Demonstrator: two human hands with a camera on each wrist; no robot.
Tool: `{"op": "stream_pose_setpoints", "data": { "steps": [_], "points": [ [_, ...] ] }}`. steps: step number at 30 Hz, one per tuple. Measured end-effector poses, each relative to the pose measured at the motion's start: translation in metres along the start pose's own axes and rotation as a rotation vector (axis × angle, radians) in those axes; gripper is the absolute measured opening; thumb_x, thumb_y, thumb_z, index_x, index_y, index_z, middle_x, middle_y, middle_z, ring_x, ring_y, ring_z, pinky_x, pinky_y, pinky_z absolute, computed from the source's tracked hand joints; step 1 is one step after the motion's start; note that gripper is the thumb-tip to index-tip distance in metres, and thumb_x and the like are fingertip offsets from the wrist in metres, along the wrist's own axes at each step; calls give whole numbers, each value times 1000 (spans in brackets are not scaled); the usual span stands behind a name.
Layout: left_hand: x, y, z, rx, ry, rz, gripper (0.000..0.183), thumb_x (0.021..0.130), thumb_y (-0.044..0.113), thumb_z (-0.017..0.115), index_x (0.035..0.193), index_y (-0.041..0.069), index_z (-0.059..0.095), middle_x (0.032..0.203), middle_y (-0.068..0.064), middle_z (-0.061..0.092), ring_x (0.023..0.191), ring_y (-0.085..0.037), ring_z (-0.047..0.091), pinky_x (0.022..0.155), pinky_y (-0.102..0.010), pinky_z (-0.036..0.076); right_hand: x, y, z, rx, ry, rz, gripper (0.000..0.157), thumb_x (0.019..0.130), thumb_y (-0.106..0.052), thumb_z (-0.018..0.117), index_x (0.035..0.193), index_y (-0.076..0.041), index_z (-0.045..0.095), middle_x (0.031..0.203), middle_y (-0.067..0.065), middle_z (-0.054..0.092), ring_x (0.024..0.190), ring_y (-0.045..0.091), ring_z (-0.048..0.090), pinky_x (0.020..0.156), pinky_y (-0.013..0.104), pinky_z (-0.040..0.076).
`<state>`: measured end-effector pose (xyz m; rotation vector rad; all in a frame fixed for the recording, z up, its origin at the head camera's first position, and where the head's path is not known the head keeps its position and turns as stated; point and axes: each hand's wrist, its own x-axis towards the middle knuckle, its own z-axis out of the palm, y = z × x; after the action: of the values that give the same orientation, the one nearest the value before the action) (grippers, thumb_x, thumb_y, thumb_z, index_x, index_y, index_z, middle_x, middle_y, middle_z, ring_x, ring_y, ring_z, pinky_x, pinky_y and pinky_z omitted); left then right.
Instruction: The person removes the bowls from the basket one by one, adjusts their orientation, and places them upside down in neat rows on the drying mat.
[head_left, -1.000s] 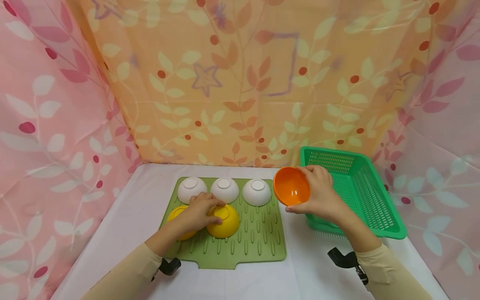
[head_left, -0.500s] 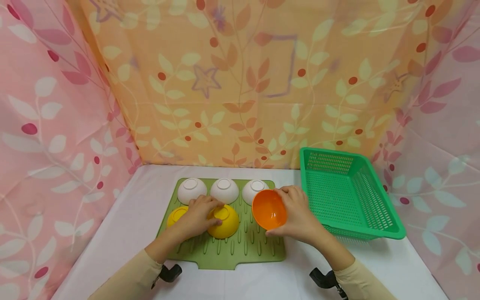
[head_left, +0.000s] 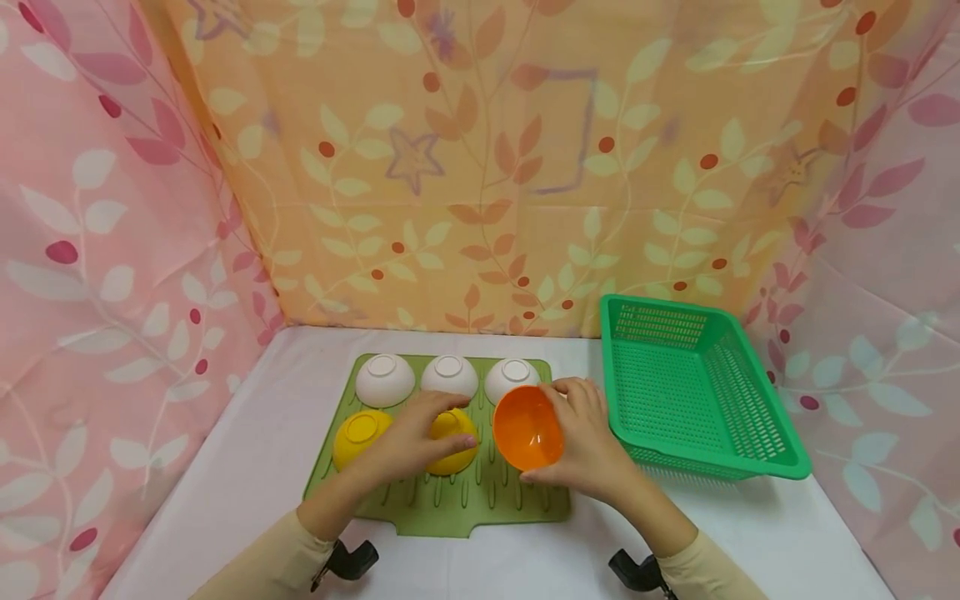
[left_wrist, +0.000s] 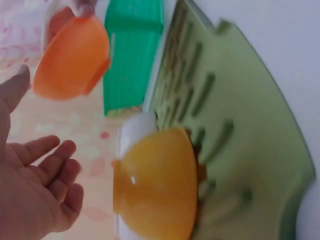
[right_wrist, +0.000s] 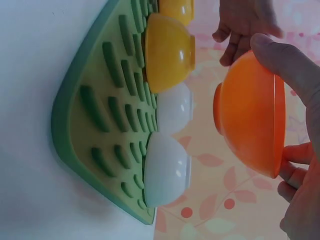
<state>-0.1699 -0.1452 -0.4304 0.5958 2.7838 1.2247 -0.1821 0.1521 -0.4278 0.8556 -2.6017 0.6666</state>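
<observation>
An orange bowl (head_left: 528,428) is held by its rim in my right hand (head_left: 588,437), its hollow side tipped toward the head camera. In the right wrist view, thumb and fingers grip opposite sides of the bowl (right_wrist: 250,112), which hangs above the mat. My left hand (head_left: 408,442) hovers over two upside-down yellow bowls, fingers spread and holding nothing. In the left wrist view that hand (left_wrist: 35,185) is apart from the nearer yellow bowl (left_wrist: 157,185). The left yellow bowl (head_left: 360,432) and the right one (head_left: 459,454) rest on the green drying mat (head_left: 517,504), partly covered by the hand.
Three white bowls stand upside down along the mat's back edge, left (head_left: 384,383), middle (head_left: 448,375) and right (head_left: 512,377). A green plastic basket (head_left: 791,462) sits on the white-covered table at the right. Patterned cloth hangs behind and at both sides.
My right hand has carried the orange bowl left from beside the basket to over the mat. My left hand has let go of the right yellow bowl, lifted slightly and shifted right.
</observation>
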Motion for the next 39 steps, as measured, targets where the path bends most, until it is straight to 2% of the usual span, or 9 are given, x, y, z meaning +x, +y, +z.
{"op": "stream_pose_setpoints", "data": {
  "steps": [4, 7, 11, 15, 19, 24, 28, 34, 39],
  "points": [
    [0, 10, 8, -107, -47, -22, 64, 90, 53, 74, 142, 20, 59, 142, 4, 59, 130, -24, 53, 107, -54, 46, -1, -3, 4, -7, 62, -71, 124, 46, -64, 98, 146, -6, 50, 133, 12, 46, 134, 32, 34, 120, 61, 12],
    [1, 14, 14, -169, -81, -50, 62, 90, 53, 74, 141, 20, 60, 135, 6, 63, 124, -25, 55, 100, -48, 52, -2, -4, 6, -8, 104, -129, 126, 46, -64, 98, 147, -4, 49, 135, 14, 46, 135, 34, 35, 121, 61, 11],
    [3, 16, 19, -271, -117, -97, 58, 91, 49, 75, 139, 19, 62, 124, 6, 66, 114, -23, 59, 91, -37, 55, -4, -7, 9, -22, 134, -164, 128, 48, -65, 97, 149, -4, 46, 138, 14, 44, 137, 34, 33, 122, 58, 9],
    [4, 16, 21, -407, -144, -129, 55, 92, 42, 76, 136, 12, 63, 117, -1, 68, 106, -21, 63, 88, -35, 57, -5, -8, 12, -34, 188, -196, 130, 46, -62, 98, 150, -3, 45, 138, 16, 44, 136, 36, 33, 122, 59, 10],
    [4, 18, 22, -512, -139, -141, 55, 91, 35, 79, 135, 7, 62, 116, -5, 68, 105, -24, 63, 87, -33, 57, -6, -9, 14, -51, 227, -213, 132, 46, -60, 99, 151, -3, 44, 139, 17, 44, 137, 37, 33, 121, 60, 10],
    [3, 22, 23, -580, -82, -151, 55, 88, 29, 84, 133, 9, 61, 119, -7, 65, 108, -29, 60, 84, -29, 56, -9, -12, 17, -40, 240, -204, 130, 50, -62, 97, 153, -4, 41, 144, 17, 42, 144, 39, 28, 122, 59, 5],
    [0, 25, 22, -497, 6, -118, 61, 81, 31, 89, 133, 16, 59, 121, -1, 63, 112, -28, 55, 87, -33, 51, -10, -17, 10, 82, 224, -135, 120, 62, -65, 91, 153, -5, 40, 150, 15, 41, 149, 39, 23, 120, 63, 9],
    [-5, 28, 21, -239, 93, 40, 70, 73, 31, 95, 131, 24, 57, 124, 9, 56, 118, -23, 51, 100, -53, 45, -8, -29, -8, 358, 84, 148, 99, 75, -44, 90, 154, -12, 40, 154, 9, 42, 145, 32, 30, 111, 69, 29],
    [-7, 29, 22, 15, 136, 200, 72, 72, 26, 96, 132, 23, 56, 126, 10, 52, 120, -11, 43, 97, -43, 50, -9, -28, -14, 447, -102, 332, 91, 80, -49, 84, 153, -12, 43, 154, 8, 46, 144, 34, 36, 109, 70, 34]
  ]
}}
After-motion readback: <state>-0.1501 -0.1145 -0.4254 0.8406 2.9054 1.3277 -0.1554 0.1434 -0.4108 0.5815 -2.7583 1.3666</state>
